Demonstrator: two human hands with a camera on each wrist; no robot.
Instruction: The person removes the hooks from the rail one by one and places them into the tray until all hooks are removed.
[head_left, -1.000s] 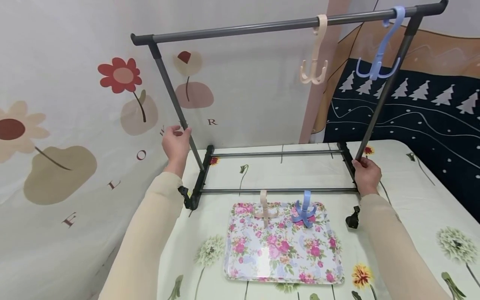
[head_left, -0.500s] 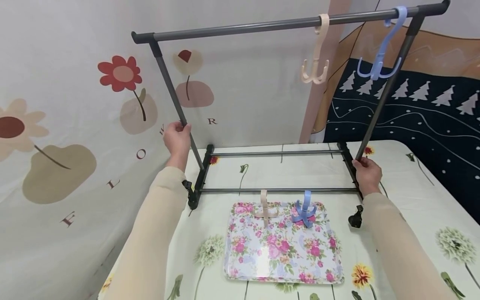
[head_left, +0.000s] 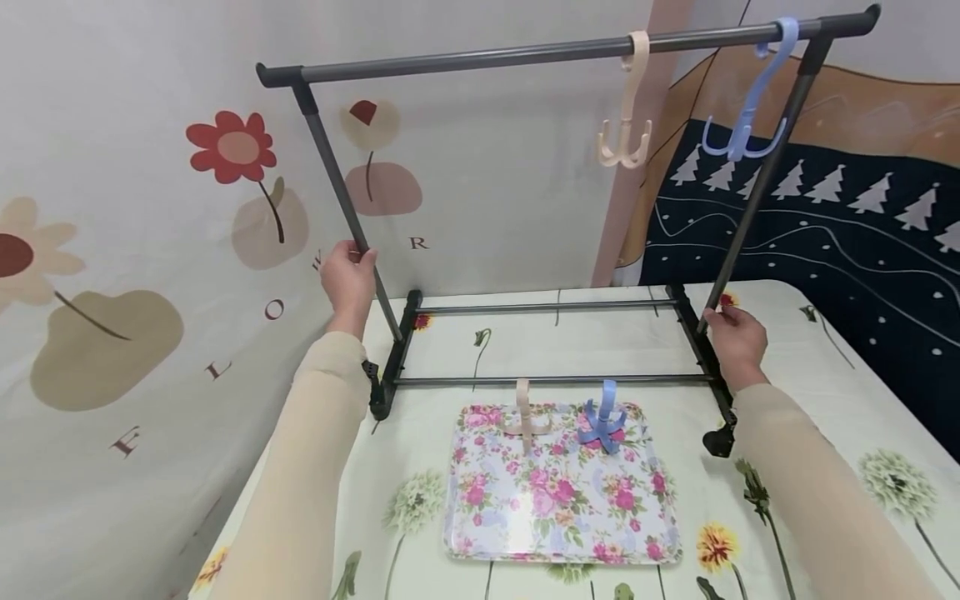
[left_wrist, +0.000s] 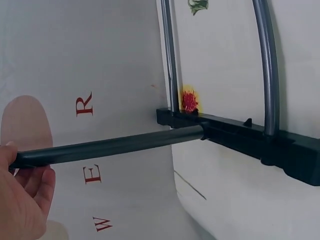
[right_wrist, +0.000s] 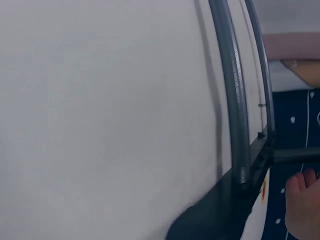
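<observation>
A grey metal garment rack stands on the bed-like surface. My left hand (head_left: 350,285) pinches its left upright pole (head_left: 330,162) about midway, thumb and fingers around it; in the left wrist view the pole (left_wrist: 110,147) runs into the black base foot (left_wrist: 235,135). Beside the lower end of the right upright pole (head_left: 750,212) is my right hand (head_left: 738,346), fingers loosely bent. The right wrist view shows its fingertips just under the pole (right_wrist: 295,155), with a small gap between. A beige hook (head_left: 624,117) and a blue hook (head_left: 750,104) hang from the top bar (head_left: 465,60).
A flowered tray (head_left: 562,533) lies before the rack, with another beige hook (head_left: 525,417) and blue hook (head_left: 602,421) over its far part. Black casters (head_left: 718,442) are at the base's near ends. A printed curtain (head_left: 480,167) closes off the left and back.
My right hand has drawn slightly right from the right pole, whose lower end now shows. My left hand keeps its hold. The head view has shifted slightly.
</observation>
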